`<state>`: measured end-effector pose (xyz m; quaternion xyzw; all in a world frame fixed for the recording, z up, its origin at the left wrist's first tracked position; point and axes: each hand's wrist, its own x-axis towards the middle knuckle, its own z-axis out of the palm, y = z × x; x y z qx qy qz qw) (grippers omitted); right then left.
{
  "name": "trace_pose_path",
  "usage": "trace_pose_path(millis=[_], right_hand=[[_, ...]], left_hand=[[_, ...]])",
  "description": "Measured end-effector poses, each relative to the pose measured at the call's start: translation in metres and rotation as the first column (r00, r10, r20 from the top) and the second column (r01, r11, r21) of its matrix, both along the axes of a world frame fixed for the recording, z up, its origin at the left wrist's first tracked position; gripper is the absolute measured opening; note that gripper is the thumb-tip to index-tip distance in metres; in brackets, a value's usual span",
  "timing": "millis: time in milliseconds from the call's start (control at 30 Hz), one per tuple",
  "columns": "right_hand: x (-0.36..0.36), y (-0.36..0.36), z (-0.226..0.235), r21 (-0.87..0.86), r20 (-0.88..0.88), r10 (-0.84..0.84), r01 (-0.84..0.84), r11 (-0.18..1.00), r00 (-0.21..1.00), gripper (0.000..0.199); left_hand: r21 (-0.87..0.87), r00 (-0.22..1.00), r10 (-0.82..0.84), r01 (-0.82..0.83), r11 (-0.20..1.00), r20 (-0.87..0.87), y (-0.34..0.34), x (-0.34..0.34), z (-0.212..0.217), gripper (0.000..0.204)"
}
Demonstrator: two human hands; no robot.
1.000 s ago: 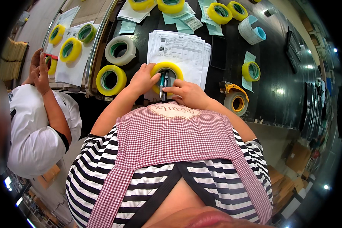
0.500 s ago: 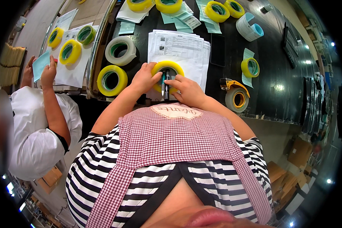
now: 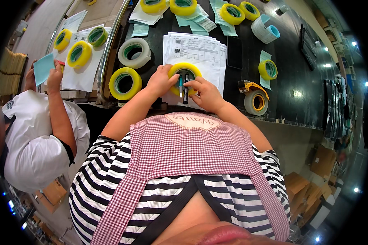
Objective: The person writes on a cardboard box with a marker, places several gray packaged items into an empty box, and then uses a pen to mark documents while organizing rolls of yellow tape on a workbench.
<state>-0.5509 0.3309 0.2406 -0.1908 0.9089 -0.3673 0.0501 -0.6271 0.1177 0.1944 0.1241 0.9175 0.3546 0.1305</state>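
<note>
At the dial's centre, twelve o'clock pointing away from the wearer: one yellow tape roll (image 3: 185, 67), lying on white printed sheets (image 3: 196, 52) near the wearer's edge of the black table (image 3: 294, 96).

Pens, two: a teal pen (image 3: 180, 85) and a dark pen (image 3: 186, 90), lying side by side across the roll's opening and extending toward six o'clock. Both long axes are running roughly twelve to six, the teal one's tip pointing at six.

Left hand (image 3: 161, 81), one: sitting at nine o'clock. Its fingers are holding the roll's rim, thumb lying across it; the teal pen is lying close by, at three o'clock from the thumb.

Right hand (image 3: 206, 93), one: sitting at four o'clock, nearer than the left to the dark pen. Its fingers are curling narrowly, the dark pen lying at nine o'clock from their tips; whether they are gripping it, one cannot tell.

Surrounding stock: a second yellow roll (image 3: 113, 86) resting at nine o'clock, a clear tape roll (image 3: 142, 61) at ten, a light-blue label roll (image 3: 262, 33) at two, an orange tape dispenser (image 3: 257, 87) sitting between three and four.
</note>
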Motion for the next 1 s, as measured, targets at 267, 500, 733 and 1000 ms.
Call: trace_pose_path(millis=[267, 500, 733, 1000], right_hand=[[0.004, 0.001, -0.006, -0.037, 0.013, -0.04, 0.041, 0.998, 0.999, 0.037], [0.0, 0.008, -0.003, -0.06, -0.006, 0.035, -0.035, 0.998, 0.999, 0.051], [0.027, 0.038, -0.028, -0.389, -0.019, 0.064, -0.066, 0.919, 0.998, 0.035], [0.063, 0.053, -0.054, -0.363, 0.268, 0.293, -0.186, 0.913, 0.918, 0.017]], left_hand=[[-0.019, 0.999, 0.026, -0.027, 0.999, -0.034, 0.003, 0.002, -0.004, 0.058], [-0.038, 0.993, 0.11, -0.111, 0.993, -0.031, 0.008, 0.008, -0.004, 0.057], [0.298, 0.95, 0.309, -0.305, 0.904, 0.036, -0.005, 0.057, 0.014, 0.043], [0.099, 0.847, 0.493, -0.518, 0.85, 0.202, -0.07, 0.241, -0.022, 0.04]])
